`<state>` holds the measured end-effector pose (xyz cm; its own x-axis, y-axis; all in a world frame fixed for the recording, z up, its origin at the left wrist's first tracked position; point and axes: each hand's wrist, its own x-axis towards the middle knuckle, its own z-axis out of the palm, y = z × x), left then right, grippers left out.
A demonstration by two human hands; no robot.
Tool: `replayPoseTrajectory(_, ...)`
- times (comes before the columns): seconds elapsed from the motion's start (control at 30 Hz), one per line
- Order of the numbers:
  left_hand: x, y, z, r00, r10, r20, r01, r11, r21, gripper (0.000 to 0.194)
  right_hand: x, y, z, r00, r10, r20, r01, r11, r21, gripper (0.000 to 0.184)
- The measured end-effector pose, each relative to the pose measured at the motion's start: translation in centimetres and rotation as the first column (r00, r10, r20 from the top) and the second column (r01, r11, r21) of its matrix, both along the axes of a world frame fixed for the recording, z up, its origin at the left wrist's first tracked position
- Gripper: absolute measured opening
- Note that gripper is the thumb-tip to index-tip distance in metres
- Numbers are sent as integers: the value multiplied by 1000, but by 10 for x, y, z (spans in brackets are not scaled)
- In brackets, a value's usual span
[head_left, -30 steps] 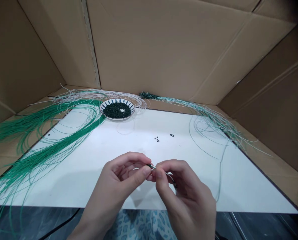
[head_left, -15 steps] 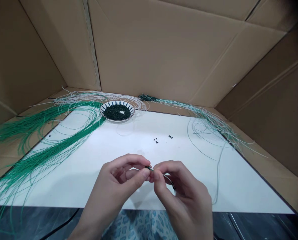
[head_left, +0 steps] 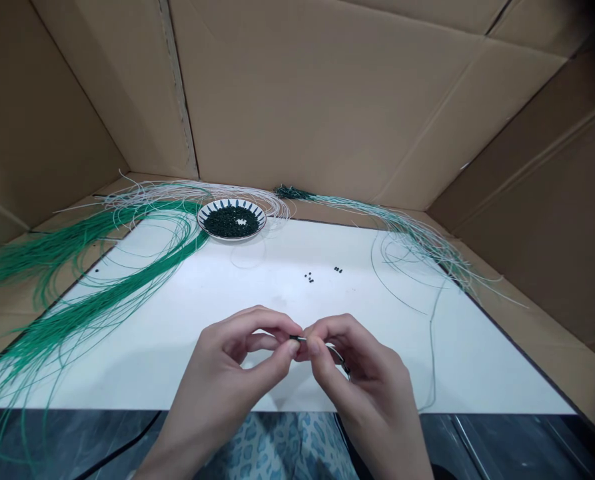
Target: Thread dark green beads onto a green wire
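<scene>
My left hand point(head_left: 237, 353) and my right hand point(head_left: 360, 367) meet in front of me above a white board point(head_left: 457, 360). Between thumbs and fingers they pinch a thin pale wire point(head_left: 320, 342). A small dark bead point(head_left: 295, 338) sits at its left end, and a second dark piece point(head_left: 346, 368) shows near my right fingers. My fingers partly hide the wire. Farther off, a round patterned plate point(head_left: 231, 204) holds a heap of dark green beads point(head_left: 231, 221), and several loose beads point(head_left: 308, 277) lie on the board.
Bundles of green wires point(head_left: 92, 300) spread over the board's left side, with pale wires point(head_left: 177, 192) behind the plate and a green-tipped bundle point(head_left: 290, 192) trailing right. Cardboard walls point(head_left: 327, 100) surround the board. A patterned lap point(head_left: 297, 447) lies below its front edge.
The view has drifted slightly, so the board sits a little higher. Both hands stay pinched on the wire, and its dark end is slightly lower and farther left.
</scene>
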<state>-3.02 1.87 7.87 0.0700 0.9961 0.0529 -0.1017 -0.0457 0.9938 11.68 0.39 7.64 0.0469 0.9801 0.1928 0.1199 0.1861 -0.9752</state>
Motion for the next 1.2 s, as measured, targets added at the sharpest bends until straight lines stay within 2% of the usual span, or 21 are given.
replayPoseTrajectory(0.23, 2, -1, 0, 1000, 9, 19, -9, 1000, 13, 20, 2, -1, -5, 1000, -2, 29, 1, 1000, 20, 12)
replayPoseTrajectory(0.37, 2, -2, -4, 1000, -6, -9, 7, 999, 35, 22, 6, 3, -8, 998, 31, 60, -36, 996, 76, 14)
replayPoseTrajectory(0.6, 0, 1, -9, 998, -21, -60, 28, 993, 115, 26, 14, 4, -7, 983, 107, 146, -117, 992, 57, 9)
replayPoseTrajectory(0.7, -2, 3, -9, 1000, -31, -7, 31, 998, 60, 18, 13, 3, -7, 988, 131, 81, -133, 991, 27, 11)
replayPoseTrajectory(0.8, -1, 5, -10, 990, -50, 133, 57, 997, -50, 9, 8, 2, -9, 985, 137, -103, -139, 990, -8, 14)
replayPoseTrajectory(0.93, 4, 8, -15, 957, -25, 289, 58, 993, -105, 12, -2, 1, -14, 954, 15, -300, -35, 997, -63, 16)
replayPoseTrajectory(1.07, 9, 10, -21, 921, -49, 387, 95, 990, -101, 13, -6, -1, -17, 941, -73, -330, 42, 994, -99, 19)
replayPoseTrajectory(1.2, 10, 11, -23, 912, -27, 410, 85, 989, -124, 8, -6, -4, -15, 952, -83, -295, 64, 995, -73, 19)
